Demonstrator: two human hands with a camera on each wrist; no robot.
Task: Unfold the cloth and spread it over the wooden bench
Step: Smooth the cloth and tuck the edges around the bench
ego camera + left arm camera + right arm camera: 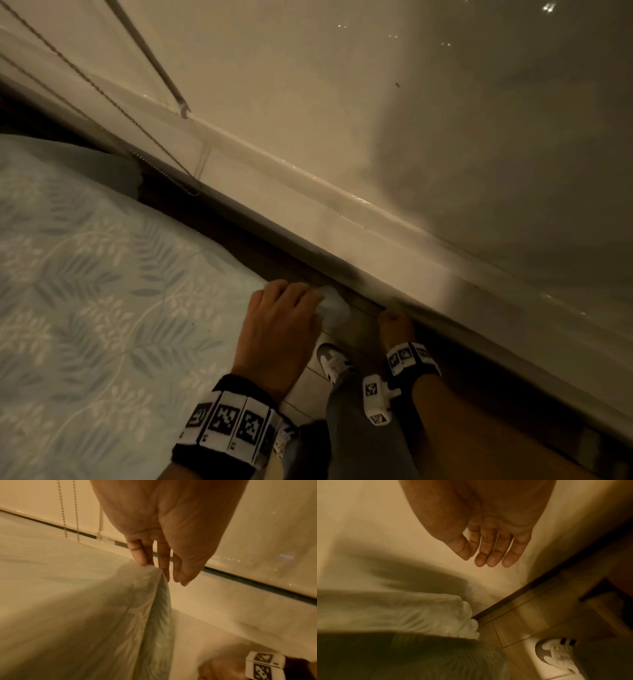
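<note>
A pale blue cloth (pixel 102 274) with a leaf print lies spread flat over the bench, filling the left of the head view. A dark strip of the wooden bench (pixel 219 222) shows between the cloth and the wall. My left hand (pixel 298 298) rests on the cloth's near right corner. In the left wrist view its straight fingers (pixel 142 558) touch the corner's fold (pixel 150 601), with the thumb apart. My right hand (pixel 394 317) hangs beside the white ledge; its fingers (pixel 494 555) are straight and hold nothing. The cloth's corner (pixel 467 622) hangs below it.
A glossy white ledge (pixel 342 212) and the wall run diagonally along the bench's far side. A bead chain (pixel 102 99) and a blind wand (pixel 150 58) hang at the upper left. Below the hands are tiled floor (pixel 308 387) and my white shoe (pixel 334 363).
</note>
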